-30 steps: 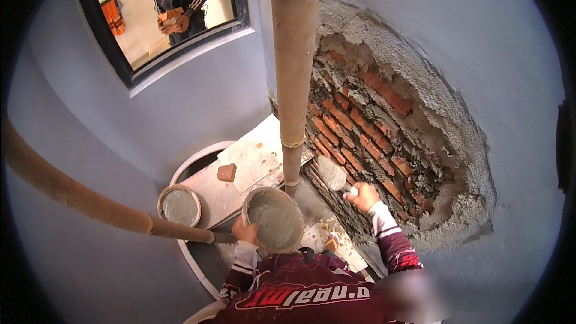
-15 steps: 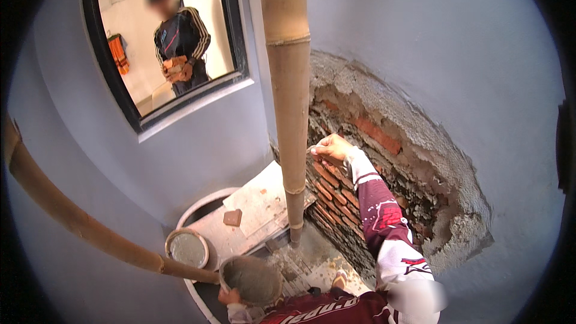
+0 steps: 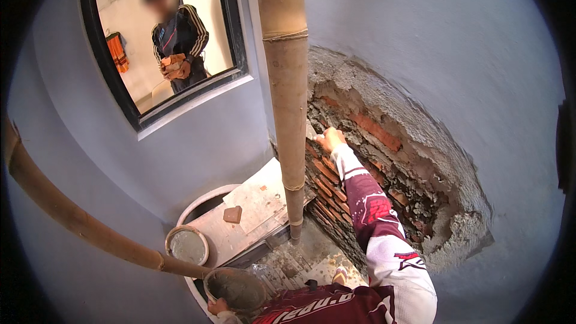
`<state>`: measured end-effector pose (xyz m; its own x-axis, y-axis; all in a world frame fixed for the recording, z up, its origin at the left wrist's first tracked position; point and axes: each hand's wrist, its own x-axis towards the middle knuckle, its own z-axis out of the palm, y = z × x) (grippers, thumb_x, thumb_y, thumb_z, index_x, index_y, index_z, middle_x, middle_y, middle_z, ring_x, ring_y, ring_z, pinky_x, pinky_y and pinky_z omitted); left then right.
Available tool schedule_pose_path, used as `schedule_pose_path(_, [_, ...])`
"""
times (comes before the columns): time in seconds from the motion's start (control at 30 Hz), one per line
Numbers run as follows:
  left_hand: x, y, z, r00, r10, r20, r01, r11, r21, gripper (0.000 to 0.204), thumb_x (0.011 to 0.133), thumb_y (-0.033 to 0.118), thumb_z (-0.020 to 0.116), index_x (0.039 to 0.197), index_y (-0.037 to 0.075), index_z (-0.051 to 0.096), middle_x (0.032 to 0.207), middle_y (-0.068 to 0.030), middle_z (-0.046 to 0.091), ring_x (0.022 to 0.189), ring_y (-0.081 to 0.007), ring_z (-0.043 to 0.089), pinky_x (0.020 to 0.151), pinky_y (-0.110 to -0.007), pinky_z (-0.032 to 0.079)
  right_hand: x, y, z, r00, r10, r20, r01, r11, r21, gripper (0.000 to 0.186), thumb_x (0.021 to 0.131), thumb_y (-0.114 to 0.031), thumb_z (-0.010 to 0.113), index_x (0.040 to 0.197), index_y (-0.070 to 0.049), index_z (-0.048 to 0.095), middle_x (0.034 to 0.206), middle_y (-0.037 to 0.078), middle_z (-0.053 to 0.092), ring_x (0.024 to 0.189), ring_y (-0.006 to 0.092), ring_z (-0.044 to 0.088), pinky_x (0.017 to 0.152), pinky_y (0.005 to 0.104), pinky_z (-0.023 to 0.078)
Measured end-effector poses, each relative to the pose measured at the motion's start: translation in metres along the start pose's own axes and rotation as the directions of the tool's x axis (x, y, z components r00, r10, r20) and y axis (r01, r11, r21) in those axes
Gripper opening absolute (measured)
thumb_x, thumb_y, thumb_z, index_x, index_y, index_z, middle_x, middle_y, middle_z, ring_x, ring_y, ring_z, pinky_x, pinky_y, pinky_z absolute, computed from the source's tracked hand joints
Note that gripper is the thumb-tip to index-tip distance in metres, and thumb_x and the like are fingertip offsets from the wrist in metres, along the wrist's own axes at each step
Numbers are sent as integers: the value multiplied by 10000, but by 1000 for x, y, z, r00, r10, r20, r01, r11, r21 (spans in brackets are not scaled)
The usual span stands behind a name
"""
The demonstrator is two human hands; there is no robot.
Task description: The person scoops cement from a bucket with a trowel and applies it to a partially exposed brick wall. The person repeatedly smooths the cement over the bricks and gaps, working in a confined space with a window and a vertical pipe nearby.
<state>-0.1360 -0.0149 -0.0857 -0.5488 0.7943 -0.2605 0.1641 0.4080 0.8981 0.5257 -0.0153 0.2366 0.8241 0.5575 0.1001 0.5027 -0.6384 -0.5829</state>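
We press our right hand (image 3: pixel 329 139), fingers closed on a tool we cannot identify, against the exposed brick patch (image 3: pixel 372 168) right of the bamboo pole (image 3: pixel 287 96). Our left hand (image 3: pixel 217 306) grips the mortar pan (image 3: pixel 235 288) rim, near left.

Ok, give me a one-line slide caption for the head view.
Right hand reaches into exposed brickwork beside a bamboo pole; left hand holds a mortar pan.
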Motion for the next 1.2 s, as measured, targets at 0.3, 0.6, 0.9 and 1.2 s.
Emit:
schedule_pose_path(0.3, [-26, 31, 16, 994, -2, 106, 3, 1000, -12, 236, 626, -106, 547, 847, -38, 594, 671, -73, 587, 541, -155, 541, 489, -314, 420, -16, 8, -21, 984, 150, -93, -137, 983, 124, 438, 834, -359, 722, 1033, 28, 668, 1001, 215, 688, 950, 346, 667, 840, 428, 499])
schedule_pose_path(0.6, [-43, 52, 31, 996, 21, 89, -24, 999, 30, 167, 603, -94, 560, 756, -30, 575, 632, -49, 570, 497, -160, 508, 463, -339, 388, -69, 25, -31, 977, 57, -204, -28, 989, 142, 380, 849, -381, 675, 989, -28, 703, 910, 219, 690, 893, 342, 673, 795, 423, 498])
schedule_pose_path(0.9, [-20, 19, 32, 994, 93, 58, -94, 996, 10, 155, 577, -85, 562, 705, -6, 524, 612, -62, 558, 478, -167, 492, 420, -347, 365, -106, 54, -49, 955, -15, -295, 70, 982, 176, 318, 874, -300, 646, 1021, -25, 712, 920, 169, 713, 856, 287, 695, 777, 366, 514])
schedule_pose_path(1.2, [-13, 3, 30, 994, 100, 46, -105, 986, 127, 229, 547, -42, 583, 776, -46, 572, 636, -86, 576, 536, -193, 510, 485, -359, 413, -140, 65, -84, 956, -51, -288, 117, 969, 217, 272, 863, -274, 642, 992, -48, 720, 894, 167, 707, 835, 295, 698, 742, 359, 514])
